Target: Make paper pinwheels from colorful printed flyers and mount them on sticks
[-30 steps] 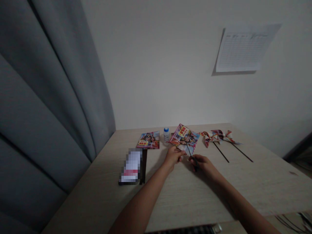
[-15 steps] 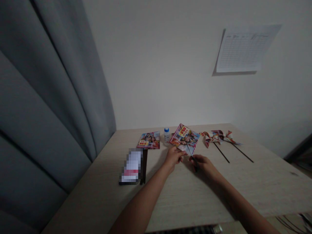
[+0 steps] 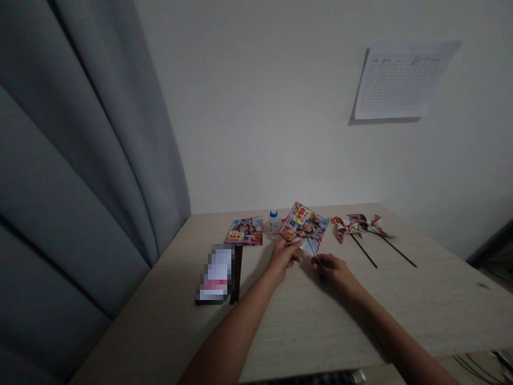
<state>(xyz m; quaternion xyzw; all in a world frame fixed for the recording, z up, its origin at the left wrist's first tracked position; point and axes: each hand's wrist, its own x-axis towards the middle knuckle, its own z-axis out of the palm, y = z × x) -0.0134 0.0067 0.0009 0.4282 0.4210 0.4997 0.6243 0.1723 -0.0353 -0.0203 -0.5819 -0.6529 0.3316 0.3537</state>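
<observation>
Drawn slightly back at left hand point(image 3: 282, 258), pinching glossy multicoloured paper square point(image 3: 306, 224) between fingers point(image 3: 295, 245), gripping slim dark scissors point(image 3: 321, 273) in right hand point(image 3: 337, 269), apparently cutting, next needing steadiness.

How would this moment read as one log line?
Left hand: grips printed sheet | Right hand: holds scissors, blades at sheet | Nearby: bottle, pinwheels

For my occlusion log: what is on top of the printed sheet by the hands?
A scissors blade shows across the printed sheet, and the left hand overlaps its lower edge. The print directly beneath both is covered.
</observation>
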